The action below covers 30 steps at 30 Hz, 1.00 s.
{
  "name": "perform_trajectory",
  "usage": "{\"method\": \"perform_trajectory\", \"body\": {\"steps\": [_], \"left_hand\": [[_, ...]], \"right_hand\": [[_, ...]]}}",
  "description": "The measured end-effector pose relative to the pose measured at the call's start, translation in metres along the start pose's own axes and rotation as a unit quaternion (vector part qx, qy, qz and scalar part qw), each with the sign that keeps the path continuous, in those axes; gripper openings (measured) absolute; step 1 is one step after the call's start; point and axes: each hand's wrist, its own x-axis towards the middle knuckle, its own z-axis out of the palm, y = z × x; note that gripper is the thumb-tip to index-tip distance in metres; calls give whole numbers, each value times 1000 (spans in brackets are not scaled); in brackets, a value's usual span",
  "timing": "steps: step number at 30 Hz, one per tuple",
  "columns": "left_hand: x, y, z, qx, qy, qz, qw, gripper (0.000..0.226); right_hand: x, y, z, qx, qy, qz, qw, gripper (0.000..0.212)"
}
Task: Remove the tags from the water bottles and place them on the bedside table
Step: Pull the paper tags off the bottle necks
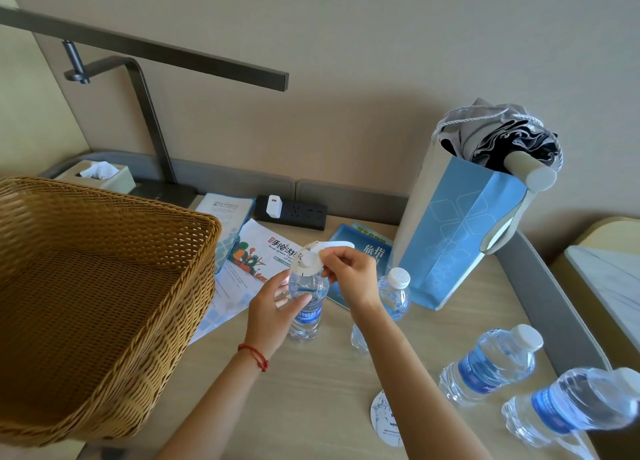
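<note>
A clear water bottle (306,315) with a blue label stands upright on the wooden table (311,390). My left hand (273,312) grips its body. My right hand (349,276) pinches the white paper tag (320,250) that sits around the bottle's neck and cap. Three more bottles stand on the table: one (394,295) just behind my right forearm, and two (491,366) (575,404) at the right. A round white tag (384,416) lies flat on the table near my right forearm.
An empty wicker basket (86,303) fills the left. Brochures (252,255), a black power strip (294,213), a tissue box (100,177) and a lamp (149,120) lie behind. A blue paper bag (457,237) holding an umbrella stands at the back right.
</note>
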Motion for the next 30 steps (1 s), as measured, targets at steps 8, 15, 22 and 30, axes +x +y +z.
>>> {"method": "perform_trajectory", "body": {"steps": [8, 15, 22, 30], "left_hand": [[1, 0, -2, -9, -16, 4, 1000, 52], [1, -1, -2, -31, -14, -9, 999, 55], [1, -1, -2, -3, -14, 4, 1000, 54], [-1, 0, -2, 8, -6, 10, 1000, 53]], "right_hand": [[-7, -4, -11, 87, 9, -13, 996, 20], [-49, 42, -29, 99, 41, 8, 994, 18], [-85, 96, -36, 37, 46, 111, 992, 16], [-95, 141, -33, -143, -5, 276, 951, 21]]}}
